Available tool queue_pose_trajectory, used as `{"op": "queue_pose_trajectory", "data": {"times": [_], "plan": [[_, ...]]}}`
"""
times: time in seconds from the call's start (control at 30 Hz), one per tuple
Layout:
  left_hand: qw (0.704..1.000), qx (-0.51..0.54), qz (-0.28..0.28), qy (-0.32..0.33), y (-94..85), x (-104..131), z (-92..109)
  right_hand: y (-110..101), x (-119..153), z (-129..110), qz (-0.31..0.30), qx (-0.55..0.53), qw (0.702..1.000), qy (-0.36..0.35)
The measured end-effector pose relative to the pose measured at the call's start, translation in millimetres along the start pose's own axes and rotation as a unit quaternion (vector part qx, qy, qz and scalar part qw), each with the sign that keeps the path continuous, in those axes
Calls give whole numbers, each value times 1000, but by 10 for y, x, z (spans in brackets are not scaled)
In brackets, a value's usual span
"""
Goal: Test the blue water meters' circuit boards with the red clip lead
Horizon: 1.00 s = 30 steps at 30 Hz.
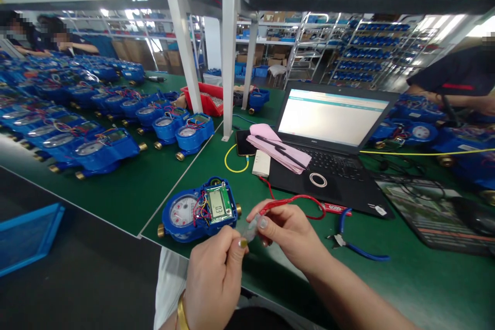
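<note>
left hand [214, 273] + right hand [288, 232]: fingers pinching small clear plastic part [251, 228] over green counter [386, 278] edge, beside blue water meter [199, 210] | likely light, slick, fragile | grip by edges

Small, seemingly clear part [251, 228] between fingertips

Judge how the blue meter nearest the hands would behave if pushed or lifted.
The meter likely feels heavy for its size: brass fittings show at both ends. It lies flat on the green mat, so it would probably slide rather than roll. Its exposed wires and display look fragile, so grip the body instead.
</note>
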<state>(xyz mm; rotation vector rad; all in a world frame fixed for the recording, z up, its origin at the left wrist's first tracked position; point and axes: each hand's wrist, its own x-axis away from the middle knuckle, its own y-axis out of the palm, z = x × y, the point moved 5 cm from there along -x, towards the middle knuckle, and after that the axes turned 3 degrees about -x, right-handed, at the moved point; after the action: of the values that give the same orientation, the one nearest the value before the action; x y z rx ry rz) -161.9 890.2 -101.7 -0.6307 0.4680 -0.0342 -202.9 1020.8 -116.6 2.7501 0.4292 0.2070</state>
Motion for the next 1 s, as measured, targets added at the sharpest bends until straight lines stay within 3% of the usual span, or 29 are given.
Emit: {"op": "queue_pose_trajectory", "data": {"times": [0.2,0.37,0.43,0.5,0.6,0.77,0.9,1.0], "plan": [[989,-120,64,66,-154,33,55,95,-16,40,-38,9,999,-21],[959,-192,116,174,-175,103,132,205,91,59,-64,14,998,5],[950,-209,112,204,-168,134,139,184,130,12,-41,52,998,6],[946,-216,113,213,-190,161,121,97,125,-108,11,88,995,-40],[950,-209,122,197,-279,167,50,-32,44,-311,55,111,984,-131],[955,-214,138,151,-417,20,-140,85,-184,-314,-47,274,950,-140],[938,-337,62,64,-306,-100,-395,190,-302,-290,-53,344,916,-199],[935,-352,25,39,-207,-85,-527,256,-349,-278,-100,345,904,-232]]}}
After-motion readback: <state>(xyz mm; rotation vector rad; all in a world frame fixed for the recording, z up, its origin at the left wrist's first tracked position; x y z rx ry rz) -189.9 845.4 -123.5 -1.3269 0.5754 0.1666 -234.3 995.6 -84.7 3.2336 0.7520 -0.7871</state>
